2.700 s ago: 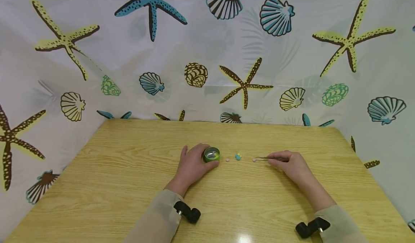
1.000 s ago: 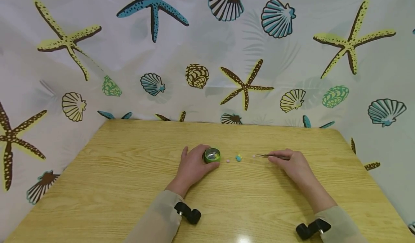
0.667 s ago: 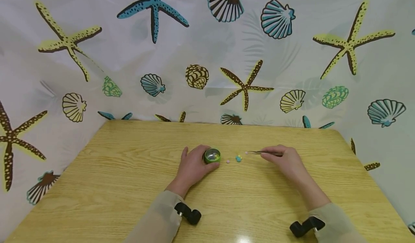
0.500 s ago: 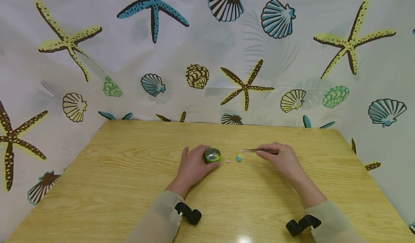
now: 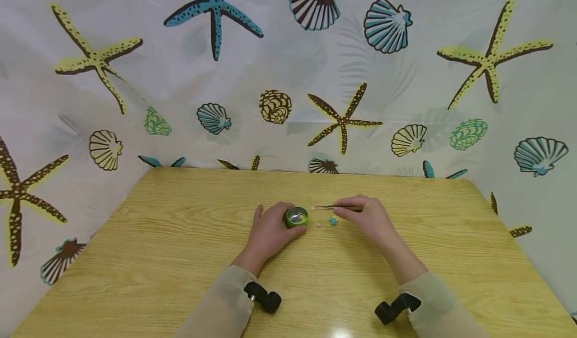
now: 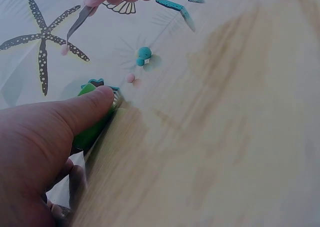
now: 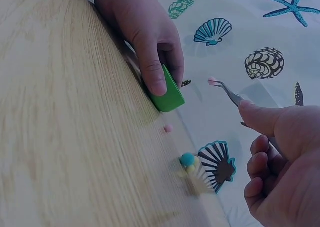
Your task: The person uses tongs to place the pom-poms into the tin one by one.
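My left hand point(image 5: 270, 232) grips a small round green tin point(image 5: 298, 224), standing upright on the table; a yellow bit shows inside. Thumb and fingers lie around its wall. With my right hand point(image 5: 367, 217) I pinch bent-tipped tweezers point(image 7: 231, 94), which hold a small pink ball point(image 7: 212, 81) in the air, just right of the tin's rim. A second pink ball point(image 5: 318, 225) lies on the table beside the tin. Further right sits a cluster of blue balls point(image 6: 144, 53) and yellow balls point(image 7: 191, 169), below my right hand in the head view.
The wooden table point(image 5: 180, 248) spreads around both hands. Behind it hangs a white cloth point(image 5: 279, 52) printed with starfish and shells. Black camera mounts sit on both sleeves point(image 5: 225, 298).
My right hand has lifted the pink ball off the table with the tweezers and carried it left, past the blue and yellow balls, close to the tin. My left hand stays put.
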`<control>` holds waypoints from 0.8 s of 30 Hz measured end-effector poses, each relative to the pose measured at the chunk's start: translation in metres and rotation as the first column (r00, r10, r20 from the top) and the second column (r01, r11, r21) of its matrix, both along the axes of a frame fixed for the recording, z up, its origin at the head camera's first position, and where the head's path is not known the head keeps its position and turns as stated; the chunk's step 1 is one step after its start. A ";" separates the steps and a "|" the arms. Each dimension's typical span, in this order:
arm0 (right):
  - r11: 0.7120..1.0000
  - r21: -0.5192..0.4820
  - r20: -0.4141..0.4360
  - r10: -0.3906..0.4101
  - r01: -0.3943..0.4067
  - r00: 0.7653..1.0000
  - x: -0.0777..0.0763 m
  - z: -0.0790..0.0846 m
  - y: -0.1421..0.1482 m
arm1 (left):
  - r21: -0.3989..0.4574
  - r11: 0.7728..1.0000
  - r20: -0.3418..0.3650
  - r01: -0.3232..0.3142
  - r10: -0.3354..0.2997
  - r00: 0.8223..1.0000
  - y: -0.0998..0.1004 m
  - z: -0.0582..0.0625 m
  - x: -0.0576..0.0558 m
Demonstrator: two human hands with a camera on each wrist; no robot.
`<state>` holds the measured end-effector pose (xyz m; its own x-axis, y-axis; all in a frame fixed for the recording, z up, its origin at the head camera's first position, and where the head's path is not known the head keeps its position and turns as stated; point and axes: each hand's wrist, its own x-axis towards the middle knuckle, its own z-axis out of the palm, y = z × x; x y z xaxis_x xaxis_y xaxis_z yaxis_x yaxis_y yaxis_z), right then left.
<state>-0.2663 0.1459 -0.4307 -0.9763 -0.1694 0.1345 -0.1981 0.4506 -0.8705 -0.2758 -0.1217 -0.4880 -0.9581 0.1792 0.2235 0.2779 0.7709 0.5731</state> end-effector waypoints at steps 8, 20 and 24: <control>1.000 -0.008 0.026 -0.006 0.006 1.000 -0.004 -0.004 -0.019 | 0.001 1.000 -0.012 0.007 -0.007 1.000 0.001 0.001 0.000; 0.999 0.024 0.055 -0.026 0.025 0.998 -0.008 -0.015 -0.029 | -0.001 1.000 0.001 0.006 -0.006 1.000 0.000 0.000 0.000; 1.000 0.014 0.059 -0.029 0.028 0.998 -0.008 -0.016 -0.030 | -0.001 1.000 -0.002 0.007 -0.007 1.000 0.000 0.000 0.000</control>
<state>-0.2742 0.1157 -0.4469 -0.9870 -0.1426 0.0746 -0.1335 0.4668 -0.8742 -0.2758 -0.1221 -0.4882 -0.9563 0.1864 0.2254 0.2848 0.7695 0.5716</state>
